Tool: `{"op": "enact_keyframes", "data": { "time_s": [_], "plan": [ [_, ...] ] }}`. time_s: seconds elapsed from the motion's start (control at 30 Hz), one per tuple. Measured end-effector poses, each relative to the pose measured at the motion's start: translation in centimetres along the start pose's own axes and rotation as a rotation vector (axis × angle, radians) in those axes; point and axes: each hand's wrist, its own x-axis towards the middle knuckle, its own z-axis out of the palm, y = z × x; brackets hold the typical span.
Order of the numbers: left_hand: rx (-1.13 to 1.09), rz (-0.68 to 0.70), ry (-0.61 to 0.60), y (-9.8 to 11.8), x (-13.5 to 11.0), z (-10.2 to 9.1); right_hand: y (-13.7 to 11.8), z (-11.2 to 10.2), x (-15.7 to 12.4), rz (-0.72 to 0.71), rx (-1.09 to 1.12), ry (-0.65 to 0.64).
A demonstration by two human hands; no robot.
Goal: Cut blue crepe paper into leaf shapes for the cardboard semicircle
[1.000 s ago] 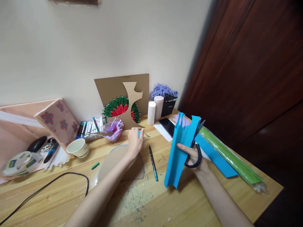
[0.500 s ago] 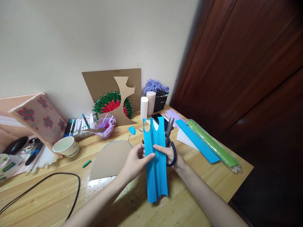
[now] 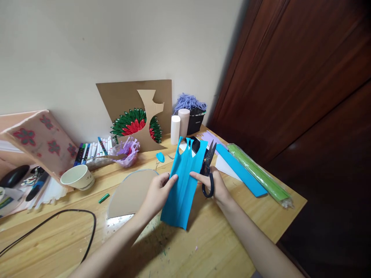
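Note:
A creased strip of blue crepe paper (image 3: pixel 181 189), its top edge cut into rounded notches, is held up above the table. My left hand (image 3: pixel 159 193) pinches its left edge between thumb and fingers. On the other side, my right hand (image 3: pixel 214 185) has the dark-handled scissors (image 3: pixel 209 162) hooked on its fingers, blades pointing up and slightly parted. The right thumb rests on the paper's right part; the fingers behind are partly hidden. Beyond the paper lies a small cut blue petal shape (image 3: pixel 160 157). A rounded cardboard piece (image 3: pixel 130 193) lies to the left.
A cardboard bird with green and red petals (image 3: pixel 136 125) leans against the wall. Purple shreds fill a clear bowl (image 3: pixel 126 154); a white cup (image 3: pixel 77 177), markers (image 3: pixel 92 150) and a black cable (image 3: pixel 94 227) are on the left. Wrapped green paper (image 3: pixel 257 173) lies right.
The blue paper has tilted, its lower end swinging left and its top leaning right. Its folds have spread wider as my left hand moved left. The scissors stay in my right hand.

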Motion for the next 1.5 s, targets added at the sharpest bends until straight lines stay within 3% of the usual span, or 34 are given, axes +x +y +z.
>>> {"op": "enact_keyframes", "data": {
  "time_s": [0.23,0.4,0.6,0.93,1.1,1.27,1.37,1.5],
  "plan": [
    [-0.200,-0.137,0.013,-0.3,0.2,-0.1,0.2,0.1,0.2,0.072,-0.069,0.097],
    [-0.171,-0.123,0.133,-0.6,0.4,-0.5,0.0,0.1,0.0,0.079,-0.119,0.140],
    [-0.145,-0.160,0.245,-0.1,0.5,-0.5,-0.9,0.5,-0.4,0.049,-0.071,0.102],
    [-0.077,-0.140,0.176,-0.1,0.4,-0.8,0.3,1.3,-0.5,0.158,0.040,0.219],
    [0.146,-0.014,0.217,-1.0,0.3,-1.5,1.2,2.4,-1.2,0.206,0.121,0.162],
    [0.397,0.105,0.169,-1.0,-1.7,-4.1,1.6,4.2,-2.9,0.337,0.268,0.006],
    [0.408,0.043,0.137,-0.9,-3.2,-5.9,1.7,5.4,-3.8,0.388,0.247,-0.080],
    [0.296,-0.185,0.033,-1.3,-4.7,-7.7,1.8,6.8,-4.5,0.376,0.190,-0.150]
  ]
}}
